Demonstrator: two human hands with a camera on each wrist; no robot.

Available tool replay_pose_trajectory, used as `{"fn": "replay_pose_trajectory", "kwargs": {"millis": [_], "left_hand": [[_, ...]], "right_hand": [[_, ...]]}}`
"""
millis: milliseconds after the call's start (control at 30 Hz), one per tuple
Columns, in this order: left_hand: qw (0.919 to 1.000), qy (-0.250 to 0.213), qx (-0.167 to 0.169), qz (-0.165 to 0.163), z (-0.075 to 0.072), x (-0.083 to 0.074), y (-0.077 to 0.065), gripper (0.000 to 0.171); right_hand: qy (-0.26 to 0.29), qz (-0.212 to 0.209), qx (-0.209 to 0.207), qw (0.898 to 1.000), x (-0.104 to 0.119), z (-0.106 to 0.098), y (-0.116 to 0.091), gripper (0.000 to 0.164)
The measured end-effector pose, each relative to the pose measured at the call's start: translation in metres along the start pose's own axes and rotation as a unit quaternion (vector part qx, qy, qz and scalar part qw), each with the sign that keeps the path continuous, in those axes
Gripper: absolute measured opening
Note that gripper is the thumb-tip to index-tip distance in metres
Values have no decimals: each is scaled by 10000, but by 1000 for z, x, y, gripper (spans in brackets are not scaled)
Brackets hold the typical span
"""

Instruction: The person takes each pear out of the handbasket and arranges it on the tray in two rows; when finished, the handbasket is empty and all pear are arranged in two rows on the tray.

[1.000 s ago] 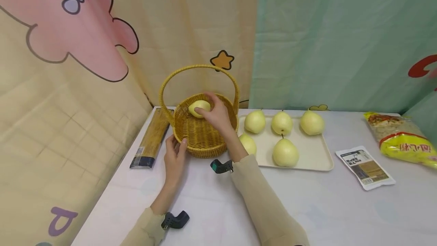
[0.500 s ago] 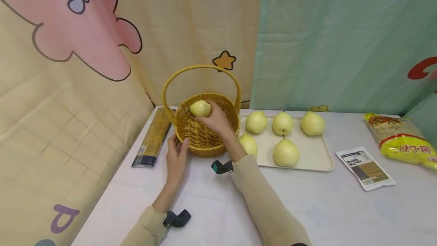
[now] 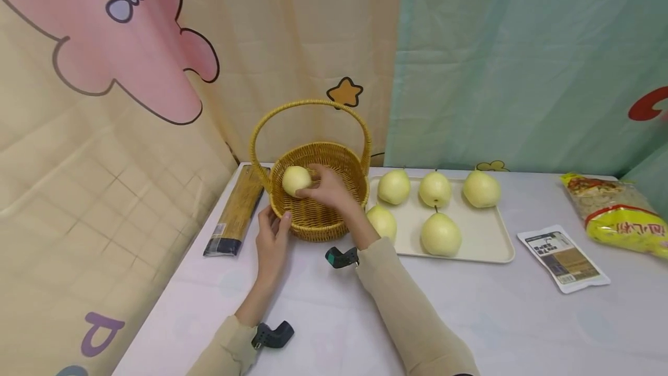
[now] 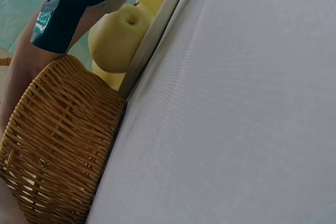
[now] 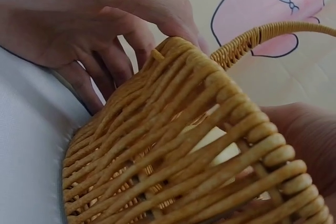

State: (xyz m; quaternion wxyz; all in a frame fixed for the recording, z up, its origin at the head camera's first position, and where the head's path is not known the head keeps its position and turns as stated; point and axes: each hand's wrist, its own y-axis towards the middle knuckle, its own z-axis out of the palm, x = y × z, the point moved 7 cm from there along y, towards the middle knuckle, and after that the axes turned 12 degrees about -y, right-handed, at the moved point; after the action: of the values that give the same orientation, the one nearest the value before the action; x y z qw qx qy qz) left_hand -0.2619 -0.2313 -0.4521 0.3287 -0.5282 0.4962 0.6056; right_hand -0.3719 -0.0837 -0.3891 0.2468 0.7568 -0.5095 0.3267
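A yellow-brown wicker basket (image 3: 321, 231) with a tall hoop handle stands on the table. Its near left rim is gripped by my left hand (image 3: 272, 243), thumb over the edge. The right wrist view shows the fingers of that left hand (image 5: 100, 35) against the outer weave. Reaching inside the basket, my right hand (image 3: 330, 191) holds a pale yellow pear (image 3: 296, 181) at the left inner wall, thumb and fingers at its right side. Through the weave, the right wrist view gives a glimpse of the pear (image 5: 216, 145). In the left wrist view, the basket's wicker side (image 4: 63, 135) fills the lower left.
Right of the basket, a cream tray (image 3: 477, 242) bears several pears (image 3: 440, 234). A long noodle pack (image 3: 236, 210) lies to the left. Farther right are a white flat pouch (image 3: 563, 259) and a yellow plastic bag (image 3: 621, 216). Curtains hang behind the table.
My right hand has brought the pear from the back of the basket toward its left front, turning it so a rounder side shows. My left hand keeps its hold on the rim.
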Motion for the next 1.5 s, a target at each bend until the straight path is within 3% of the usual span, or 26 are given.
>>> {"fn": "replay_pose_trajectory", "kwargs": {"millis": [400,700,1133,1333,1500], "left_hand": [[10000,19,-10,5,0,1,0,59],[10000,22,-36,62,0,-1,0,58],[10000,33,-27,11,2,-3,0,59],[10000,59,-64,-11,-1,0,0,59],[9999,83,-54,35,-3,1,2,58]], "right_hand": [[-819,-789,456,9925,14,11,-1,80],[-1057,-944,828,9864,15,22,-3,75],[-1076,-944,811,9864,16,21,-6,68],[-1132,-752,556,9892,16,15,-10,80],[-1086,-559,249,9922,19,5,-18,79]]}}
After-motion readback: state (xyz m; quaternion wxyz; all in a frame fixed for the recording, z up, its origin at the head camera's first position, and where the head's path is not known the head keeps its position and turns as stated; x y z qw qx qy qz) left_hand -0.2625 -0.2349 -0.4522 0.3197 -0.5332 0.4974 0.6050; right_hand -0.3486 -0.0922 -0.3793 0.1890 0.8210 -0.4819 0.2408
